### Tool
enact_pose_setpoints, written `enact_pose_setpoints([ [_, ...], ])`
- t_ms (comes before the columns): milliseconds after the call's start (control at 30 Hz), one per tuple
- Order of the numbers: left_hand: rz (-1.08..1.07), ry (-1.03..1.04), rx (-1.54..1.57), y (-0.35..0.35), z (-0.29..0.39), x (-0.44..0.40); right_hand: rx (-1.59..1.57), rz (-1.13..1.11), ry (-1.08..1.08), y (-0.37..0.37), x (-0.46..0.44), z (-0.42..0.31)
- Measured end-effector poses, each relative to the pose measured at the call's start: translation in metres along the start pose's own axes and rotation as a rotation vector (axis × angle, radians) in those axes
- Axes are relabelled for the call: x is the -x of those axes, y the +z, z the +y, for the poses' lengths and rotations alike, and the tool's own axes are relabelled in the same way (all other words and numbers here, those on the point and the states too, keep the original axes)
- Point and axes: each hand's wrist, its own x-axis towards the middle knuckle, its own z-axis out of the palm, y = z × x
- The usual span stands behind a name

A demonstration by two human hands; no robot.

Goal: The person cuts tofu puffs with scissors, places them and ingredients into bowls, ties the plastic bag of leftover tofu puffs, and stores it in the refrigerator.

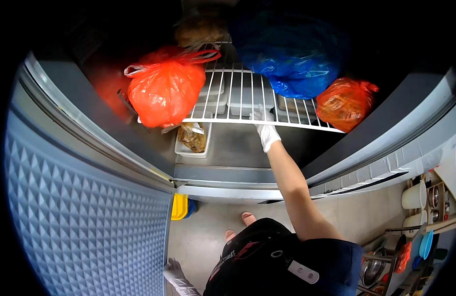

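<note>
My right hand (263, 123), in a white glove, reaches under the white wire shelf (228, 120) inside a metal-lined fridge. Its fingers, partly covered by the wires, stretch out at the front of a lidded plastic container (250, 101); whether they grip it is unclear. Beside that container, further left, stand more stacked containers (211, 101). A white tray (192, 154) holding a bag of brownish food (192, 138) sits on the fridge floor. Low in the view, my left hand (174, 273), also gloved, is at the edge of the open door (89, 212), fingers extended.
On the wire shelf rest a red plastic bag (166, 91), a large blue bag (297, 64) and a smaller orange-red bag (347, 102). A yellow bin (179, 207) stands on the floor by the door. Racks with bowls (373, 269) and white buckets (414, 196) are at right.
</note>
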Motion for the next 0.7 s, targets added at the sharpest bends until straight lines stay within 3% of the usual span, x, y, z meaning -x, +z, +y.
enact_pose_setpoints([
  [67,-0.016,-0.018,0.027,0.000,0.003,0.000,-0.072,0.009,0.052,0.013,-0.002,-0.006],
  [233,-0.032,-0.013,-0.015,-0.003,0.009,0.021,-0.202,0.028,-0.071,0.020,0.004,-0.002],
  [333,-0.113,-0.108,-0.011,-0.022,-0.003,0.005,-0.254,0.169,-0.072,0.021,0.011,0.010],
  [400,-0.169,-0.156,-0.098,-0.025,-0.013,-0.003,-0.542,0.421,-0.198,0.025,-0.003,0.038],
  [433,-0.198,-0.168,-0.164,-0.020,-0.018,-0.005,-0.375,0.253,-0.048,0.002,-0.007,0.041],
  [467,-0.228,-0.181,-0.228,-0.014,-0.025,-0.007,-0.390,0.312,0.027,0.001,0.014,0.027],
  [567,-0.413,-0.112,-0.456,0.036,-0.034,0.006,-0.334,0.344,0.083,-0.008,0.065,0.019],
  [600,-0.487,-0.113,-0.483,0.056,-0.036,0.011,-0.297,0.227,0.003,-0.022,0.071,0.029],
  [700,-0.600,-0.145,-0.530,0.094,-0.040,0.016,-0.247,0.158,0.042,-0.044,0.085,0.036],
])
